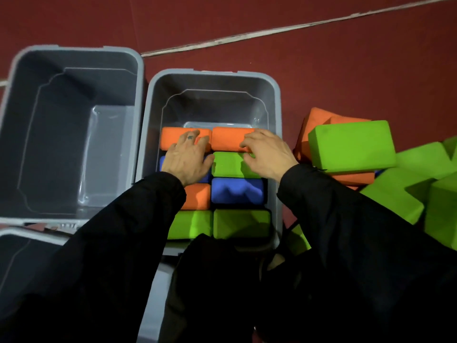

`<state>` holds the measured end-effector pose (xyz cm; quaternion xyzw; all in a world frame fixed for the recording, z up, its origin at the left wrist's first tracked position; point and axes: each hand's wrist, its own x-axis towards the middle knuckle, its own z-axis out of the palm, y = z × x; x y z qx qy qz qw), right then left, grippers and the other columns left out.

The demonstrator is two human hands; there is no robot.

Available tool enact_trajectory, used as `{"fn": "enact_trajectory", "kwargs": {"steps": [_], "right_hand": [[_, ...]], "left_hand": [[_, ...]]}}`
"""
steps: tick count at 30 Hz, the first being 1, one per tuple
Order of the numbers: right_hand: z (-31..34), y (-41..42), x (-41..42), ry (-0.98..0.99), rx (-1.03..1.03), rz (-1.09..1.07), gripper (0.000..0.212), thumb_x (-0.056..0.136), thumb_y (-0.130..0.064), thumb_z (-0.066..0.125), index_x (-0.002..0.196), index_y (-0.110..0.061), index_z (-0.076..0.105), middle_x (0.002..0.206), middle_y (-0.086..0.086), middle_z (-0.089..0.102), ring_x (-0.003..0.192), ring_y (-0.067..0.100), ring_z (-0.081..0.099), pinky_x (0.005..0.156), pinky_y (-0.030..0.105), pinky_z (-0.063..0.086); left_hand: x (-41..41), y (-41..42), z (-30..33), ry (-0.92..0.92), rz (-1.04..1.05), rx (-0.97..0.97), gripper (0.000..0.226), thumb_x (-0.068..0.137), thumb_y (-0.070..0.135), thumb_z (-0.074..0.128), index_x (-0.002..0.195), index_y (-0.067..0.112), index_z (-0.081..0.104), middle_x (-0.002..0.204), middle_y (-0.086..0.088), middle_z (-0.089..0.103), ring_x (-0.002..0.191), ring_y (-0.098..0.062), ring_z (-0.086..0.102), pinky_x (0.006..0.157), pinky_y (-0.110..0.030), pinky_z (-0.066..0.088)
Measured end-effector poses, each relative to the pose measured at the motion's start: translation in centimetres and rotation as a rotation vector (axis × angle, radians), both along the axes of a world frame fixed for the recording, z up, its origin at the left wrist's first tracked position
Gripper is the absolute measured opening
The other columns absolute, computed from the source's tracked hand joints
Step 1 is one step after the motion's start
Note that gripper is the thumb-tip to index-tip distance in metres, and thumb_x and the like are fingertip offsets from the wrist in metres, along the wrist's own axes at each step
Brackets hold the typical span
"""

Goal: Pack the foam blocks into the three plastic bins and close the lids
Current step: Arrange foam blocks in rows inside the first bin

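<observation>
The middle grey bin (151, 125) holds two columns of foam blocks on edge: orange, blue, orange, green on the left and orange, green, blue, green on the right. My left hand (189, 158) lies flat with spread fingers on the far left orange block (170, 139) and the blue one under it. My right hand (265, 152) rests on the far right orange block (225, 141), its fingers bent over the seam with the green block (227, 167). The far end of this bin shows bare floor.
An empty grey bin (74, 49) stands to the left, and the corner of a third bin (14, 235) shows at lower left. A loose pile of green blocks (353, 147) and orange blocks (316, 120) lies on the red floor at right.
</observation>
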<state>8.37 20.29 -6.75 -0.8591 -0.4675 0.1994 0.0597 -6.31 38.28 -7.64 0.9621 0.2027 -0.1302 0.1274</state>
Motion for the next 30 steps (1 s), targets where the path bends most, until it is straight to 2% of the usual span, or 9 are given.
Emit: {"fn": "enact_trajectory", "kwargs": {"steps": [3, 7, 9, 12, 15, 19, 23, 27, 30], "right_hand": [[2.6, -2.2, 0.0, -0.015, 0.047, -0.040, 0.030, 0.092, -0.032, 0.053, 0.118, -0.027, 0.067, 0.124, 0.001, 0.066, 0.118, 0.029, 0.056, 0.093, 0.042, 0.050], [5.9, -6.4, -0.1, -0.034, 0.080, -0.124, 0.019, 0.090, -0.032, 0.050, 0.099, -0.027, 0.065, 0.109, 0.005, 0.071, 0.100, 0.036, 0.065, 0.076, 0.042, 0.051], [7.7, -9.2, -0.2, -0.037, 0.103, -0.186, 0.019, 0.090, -0.032, 0.050, 0.099, -0.027, 0.066, 0.107, 0.005, 0.072, 0.099, 0.036, 0.065, 0.075, 0.041, 0.050], [9.7, -14.3, -0.1, -0.023, 0.125, -0.301, 0.017, 0.091, -0.031, 0.053, 0.101, -0.028, 0.067, 0.105, 0.004, 0.073, 0.099, 0.035, 0.065, 0.074, 0.039, 0.046], [10.2, -20.1, 0.4, 0.019, 0.160, -0.466, 0.017, 0.091, -0.030, 0.054, 0.098, -0.028, 0.069, 0.101, 0.001, 0.074, 0.098, 0.033, 0.065, 0.075, 0.039, 0.050], [8.7, -28.4, 0.5, 0.124, 0.230, -0.738, 0.013, 0.093, -0.028, 0.058, 0.094, -0.025, 0.071, 0.098, 0.001, 0.075, 0.097, 0.027, 0.067, 0.083, 0.039, 0.053], [5.7, -36.4, -0.2, 0.181, 0.274, -1.040, 0.011, 0.094, -0.023, 0.063, 0.087, -0.019, 0.071, 0.094, 0.008, 0.075, 0.095, 0.031, 0.067, 0.078, 0.037, 0.048], [3.2, -41.3, -1.0, 0.219, 0.271, -1.204, 0.012, 0.094, -0.018, 0.063, 0.097, -0.014, 0.075, 0.103, 0.009, 0.076, 0.102, 0.027, 0.068, 0.078, 0.030, 0.045], [1.0, -42.3, -1.6, 0.255, 0.271, -1.253, 0.010, 0.093, -0.020, 0.063, 0.090, -0.019, 0.072, 0.101, 0.010, 0.076, 0.100, 0.029, 0.068, 0.080, 0.032, 0.047]], "left_hand": [[1.5, -2.4, 3.2, -0.035, -0.034, -0.063, 0.050, 0.096, 0.042, 0.050, 0.137, 0.014, 0.054, 0.142, -0.013, 0.053, 0.129, -0.035, 0.050, 0.100, -0.050, 0.047], [3.1, -6.7, 7.2, -0.071, -0.107, -0.140, 0.052, 0.093, 0.046, 0.044, 0.131, 0.014, 0.060, 0.132, -0.013, 0.063, 0.119, -0.035, 0.060, 0.097, -0.046, 0.050], [3.8, -9.2, 9.3, -0.074, -0.148, -0.137, 0.055, 0.088, 0.049, 0.039, 0.125, 0.016, 0.064, 0.126, -0.012, 0.067, 0.114, -0.035, 0.062, 0.093, -0.045, 0.052], [5.4, -13.2, 10.9, -0.071, -0.249, -0.105, 0.042, 0.094, 0.043, 0.044, 0.121, 0.018, 0.066, 0.123, -0.010, 0.069, 0.112, -0.036, 0.063, 0.087, -0.040, 0.052], [7.0, -17.5, 11.7, -0.089, -0.311, -0.106, 0.049, 0.088, 0.046, 0.039, 0.118, 0.019, 0.066, 0.119, -0.013, 0.069, 0.107, -0.037, 0.064, 0.086, -0.044, 0.054], [8.5, -23.9, 11.1, -0.050, -0.402, -0.138, 0.054, 0.082, 0.048, 0.035, 0.116, 0.020, 0.066, 0.118, -0.016, 0.068, 0.106, -0.039, 0.065, 0.086, -0.046, 0.054], [9.7, -29.2, 8.4, 0.019, -0.428, -0.206, 0.046, 0.086, 0.047, 0.042, 0.118, 0.022, 0.064, 0.119, -0.013, 0.065, 0.107, -0.038, 0.064, 0.086, -0.046, 0.054], [11.1, -33.4, 5.6, 0.027, -0.315, -0.415, 0.038, 0.095, 0.036, 0.055, 0.124, 0.014, 0.066, 0.126, -0.008, 0.068, 0.116, -0.030, 0.062, 0.093, -0.035, 0.047], [11.5, -35.5, 3.7, 0.039, -0.259, -0.500, 0.037, 0.097, 0.033, 0.057, 0.127, 0.013, 0.065, 0.127, -0.006, 0.068, 0.115, -0.027, 0.063, 0.095, -0.032, 0.045]]}}
